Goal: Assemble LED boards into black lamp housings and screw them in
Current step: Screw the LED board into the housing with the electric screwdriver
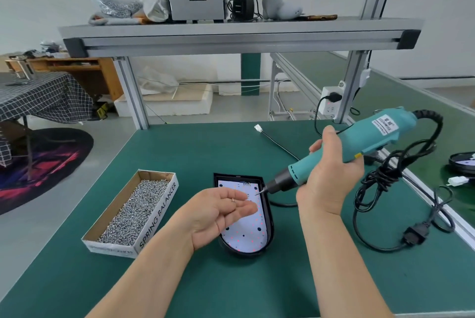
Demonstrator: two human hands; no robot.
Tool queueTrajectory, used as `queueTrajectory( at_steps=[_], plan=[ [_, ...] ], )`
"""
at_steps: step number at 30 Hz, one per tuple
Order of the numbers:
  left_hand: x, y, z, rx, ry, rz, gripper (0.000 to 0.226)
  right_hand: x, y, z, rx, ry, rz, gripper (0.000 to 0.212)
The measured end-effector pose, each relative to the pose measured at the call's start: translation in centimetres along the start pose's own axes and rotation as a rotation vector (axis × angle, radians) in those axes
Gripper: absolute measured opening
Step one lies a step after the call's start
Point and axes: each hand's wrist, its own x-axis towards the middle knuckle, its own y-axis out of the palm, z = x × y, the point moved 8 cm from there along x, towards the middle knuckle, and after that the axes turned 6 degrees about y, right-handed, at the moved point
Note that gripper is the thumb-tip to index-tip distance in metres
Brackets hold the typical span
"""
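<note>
Both hands are hovering over the black housing (270,215), its long axis running away from me, LED board (244,236) inside. My right hand (331,176) is gripping the screwdriver (359,143), bit slanting toward the board's far end. My left hand (226,212), palm up and relaxed, is blocking the middle. A screw box (133,215) is sitting just left.

Left grip (221,212) palm-up, right grip (330,176) clenched

Bright, even daylight fills the room — shadows under each hand (221,211) and the screw box (131,212) are soft and faint. Wide-angle distortion bows the shelf (239,32) and bench (180,292) edges; the whole frame looks slightly soft — compression blur.
</note>
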Motion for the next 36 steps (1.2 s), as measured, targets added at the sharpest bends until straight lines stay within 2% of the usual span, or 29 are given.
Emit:
queueTrajectory(
  at_steps=[11, 19, 30, 33, 36],
  plan=[
    [-2.7, 2.0, 1.1, 0.037, -0.021, 0.079, 0.023, -2.2, -1.0, 0.7, 0.01, 0.009, -0.033, 0.019],
    [-3.9, 3.5, 1.4, -0.099, -0.038, 0.145, 0.023, -2.7, -1.2, 1.3, 0.012, -0.012, -0.021, 0.018],
    [-4.0, 4.1, 1.4, -0.103, -0.027, 0.153, 0.021, -2.5, -1.2, 1.9, 0.016, -0.032, 0.0, 0.017],
    [-3.8, 4.1, 1.4, -0.035, 0.031, 0.14, 0.021, -2.5, -1.3, 2.0, 0.011, -0.041, -0.005, 0.016],
    [-3.8, 4.2, 1.1, 0.105, 0.172, 0.104, 0.021, -2.3, -1.6, 2.0, 0.008, -0.036, -0.03, 0.017]
  ],
)
